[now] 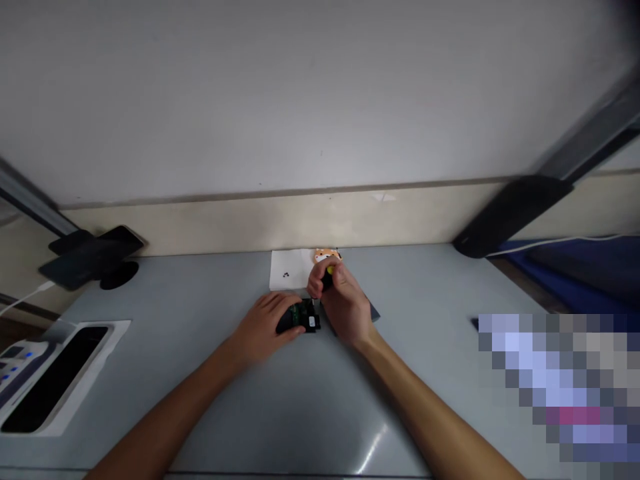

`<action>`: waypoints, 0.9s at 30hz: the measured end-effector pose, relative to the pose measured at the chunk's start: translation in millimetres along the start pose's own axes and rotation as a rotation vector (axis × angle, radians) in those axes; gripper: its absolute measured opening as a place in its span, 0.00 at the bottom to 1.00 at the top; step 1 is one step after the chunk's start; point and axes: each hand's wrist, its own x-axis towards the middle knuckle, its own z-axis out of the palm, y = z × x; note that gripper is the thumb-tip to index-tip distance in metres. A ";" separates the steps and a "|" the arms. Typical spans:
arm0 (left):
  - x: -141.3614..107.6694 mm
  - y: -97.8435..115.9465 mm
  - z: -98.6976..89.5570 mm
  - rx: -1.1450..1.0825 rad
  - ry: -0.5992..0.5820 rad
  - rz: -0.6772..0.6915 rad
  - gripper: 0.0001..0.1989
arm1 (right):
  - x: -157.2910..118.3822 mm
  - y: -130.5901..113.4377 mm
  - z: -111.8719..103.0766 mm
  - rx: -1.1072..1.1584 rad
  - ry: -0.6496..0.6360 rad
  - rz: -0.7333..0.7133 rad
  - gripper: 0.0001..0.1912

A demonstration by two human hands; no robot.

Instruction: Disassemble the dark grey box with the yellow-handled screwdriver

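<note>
My left hand (267, 323) is closed around a small black device with a green circuit board (311, 321), gripping it by its left end on the table. A white label shows on its right part. My right hand (345, 300) is wrapped round a screwdriver with a black and yellow handle (329, 271). Its tip points down near the device's upper right; whether it touches cannot be made out. Behind the hands lies a sheet of white paper (293, 269) with several tiny dark screws (286, 275) on it.
An orange and white animal-faced item (327, 254) sits behind my right hand. A dark flat object (374, 311) is partly hidden under that hand. At left are a phone stand (119, 275) and a black-topped tray (57, 380). A black post (510, 217) stands at right.
</note>
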 end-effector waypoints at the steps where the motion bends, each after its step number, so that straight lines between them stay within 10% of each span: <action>1: 0.0 -0.1 0.1 0.004 0.000 0.002 0.21 | 0.0 0.3 -0.2 0.004 -0.004 0.007 0.15; 27: -0.9 -1.9 3.1 0.055 0.014 -0.006 0.25 | -0.5 -3.2 2.4 -0.025 0.049 0.019 0.15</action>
